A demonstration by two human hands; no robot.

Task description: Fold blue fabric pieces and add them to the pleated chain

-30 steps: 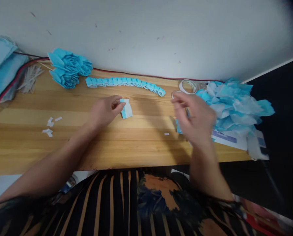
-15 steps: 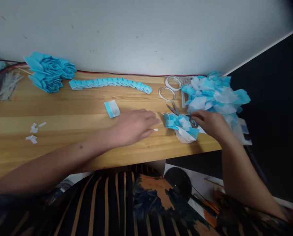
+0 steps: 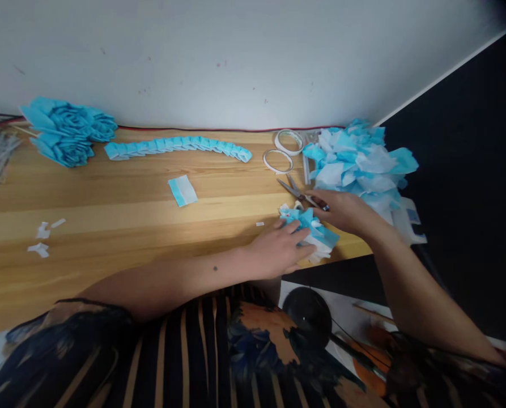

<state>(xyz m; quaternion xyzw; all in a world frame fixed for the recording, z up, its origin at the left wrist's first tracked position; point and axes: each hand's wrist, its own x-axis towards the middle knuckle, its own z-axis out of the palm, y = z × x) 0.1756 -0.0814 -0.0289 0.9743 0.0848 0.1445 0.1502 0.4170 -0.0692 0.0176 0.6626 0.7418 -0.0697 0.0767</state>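
My left hand point(image 3: 280, 249) reaches across to a small heap of blue and white paper pieces point(image 3: 310, 226) near the table's front edge, its fingers resting on the heap. My right hand point(image 3: 341, 211) lies just right of the heap, closed over the handles of a pair of scissors point(image 3: 295, 190) whose blades point to the back left. A folded blue and white paper piece point(image 3: 183, 190) lies loose on the wooden table point(image 3: 108, 226), clear of both hands.
A long pleated blue paper strip point(image 3: 176, 146) and a blue paper flower point(image 3: 66, 129) lie at the back. Two tape rolls point(image 3: 283, 152) sit beside a large pile of blue and white paper point(image 3: 357, 161) at the right. White scraps point(image 3: 42, 235) lie at the left.
My left hand let go of the folded piece and moved right to the small paper heap. My right hand came down onto the scissors' handles. The view shifted to the right.
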